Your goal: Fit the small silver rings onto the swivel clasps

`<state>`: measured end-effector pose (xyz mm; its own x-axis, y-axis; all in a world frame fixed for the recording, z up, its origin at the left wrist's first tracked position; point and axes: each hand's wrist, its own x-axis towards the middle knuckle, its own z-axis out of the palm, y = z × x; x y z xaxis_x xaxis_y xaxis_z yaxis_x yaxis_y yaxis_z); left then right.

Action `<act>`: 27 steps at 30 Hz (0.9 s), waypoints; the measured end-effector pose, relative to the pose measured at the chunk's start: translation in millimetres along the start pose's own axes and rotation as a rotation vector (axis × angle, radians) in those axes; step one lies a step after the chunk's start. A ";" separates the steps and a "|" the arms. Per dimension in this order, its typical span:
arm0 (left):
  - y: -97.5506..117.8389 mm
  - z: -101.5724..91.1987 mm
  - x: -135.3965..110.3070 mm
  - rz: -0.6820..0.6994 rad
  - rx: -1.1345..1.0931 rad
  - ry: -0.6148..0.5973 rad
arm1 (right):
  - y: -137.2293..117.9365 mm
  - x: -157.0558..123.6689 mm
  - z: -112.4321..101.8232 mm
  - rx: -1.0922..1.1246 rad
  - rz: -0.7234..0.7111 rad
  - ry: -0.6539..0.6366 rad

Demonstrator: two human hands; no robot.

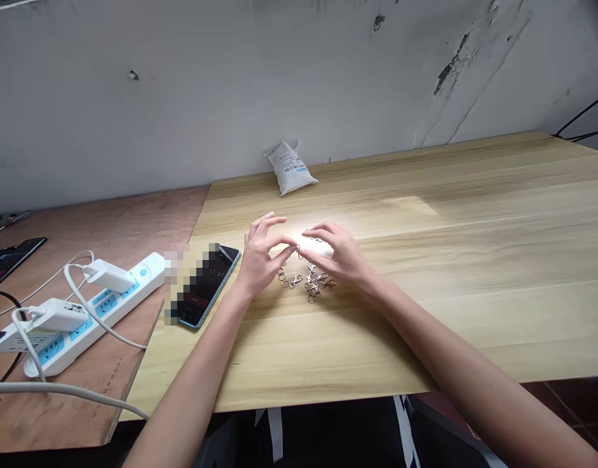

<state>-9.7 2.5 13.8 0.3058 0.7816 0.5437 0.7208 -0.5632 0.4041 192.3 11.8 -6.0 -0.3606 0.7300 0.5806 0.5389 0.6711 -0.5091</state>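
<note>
My left hand (pixel 261 255) and my right hand (pixel 337 253) meet over a light wooden table (pixel 426 260). The thumbs and forefingers of both hands pinch a small metal clasp (pixel 298 248) between them, with the other fingers spread. Just below the fingertips lies a small pile of silver metal clasps and rings (pixel 312 281), with one or two loose clasps (pixel 290 280) to its left. A bright patch of light falls on the table behind the hands.
A smartphone (pixel 207 285) lies left of my left hand. Further left, a white power strip (pixel 84 312) with plugged chargers and cables rests on a reddish board. A small white bag (pixel 290 168) leans against the wall at the back.
</note>
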 end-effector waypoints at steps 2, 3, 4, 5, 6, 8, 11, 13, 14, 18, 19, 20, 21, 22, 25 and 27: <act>2.3 0.4 0.1 0.031 0.008 -0.003 | 4.8 -0.5 3.9 -0.027 -0.010 -0.029; 3.0 0.3 0.3 0.042 0.013 -0.003 | 6.5 -0.9 5.0 -0.031 -0.025 -0.044; 3.5 -0.1 0.5 0.049 0.018 0.000 | 7.4 -1.2 5.5 -0.028 -0.042 -0.054; 3.6 -0.7 0.8 0.049 0.025 0.004 | 7.7 -1.4 5.5 -0.025 -0.057 -0.057; 3.3 -1.5 1.1 0.040 0.033 0.010 | 7.3 -1.5 5.3 -0.028 -0.070 -0.055; 2.0 -3.3 1.6 0.003 0.043 0.021 | 5.3 -1.6 4.5 -0.060 -0.096 -0.042; -0.3 -4.4 1.5 -0.081 0.024 0.023 | 1.5 -1.5 4.1 -0.143 -0.154 -0.038; -1.3 -3.4 1.2 -0.135 -0.015 0.008 | -0.1 -1.3 3.9 -0.199 -0.192 -0.040; -1.6 -2.4 1.1 -0.164 -0.045 -0.002 | -0.6 -1.1 3.6 -0.229 -0.207 -0.036; -2.2 2.5 1.5 -0.314 -0.219 -0.035 | -1.3 1.1 2.5 -0.347 -0.254 -0.022; -2.0 3.4 1.6 -0.356 -0.275 -0.041 | -1.5 1.8 2.4 -0.376 -0.265 -0.020; -1.5 3.9 1.7 -0.393 -0.339 -0.056 | -1.6 2.3 2.5 -0.405 -0.277 -0.015; -0.4 4.0 1.8 -0.422 -0.412 -0.082 | -1.7 2.8 2.8 -0.435 -0.291 -0.008; 1.1 3.7 1.8 -0.437 -0.492 -0.121 | -1.8 3.1 3.2 -0.463 -0.306 0.002; 7.5 -0.2 2.3 -0.409 -0.634 -0.212 | -1.2 3.5 4.6 -0.523 -0.335 0.030; 9.9 -4.4 3.0 -0.360 -0.563 -0.181 | 0.8 3.9 4.8 -0.536 -0.316 0.032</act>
<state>-4.4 -1.9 22.6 0.2429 0.9507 0.1926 0.3789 -0.2758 0.8834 187.6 15.8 -7.2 -0.5465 0.4970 0.6740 0.7201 0.6898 0.0752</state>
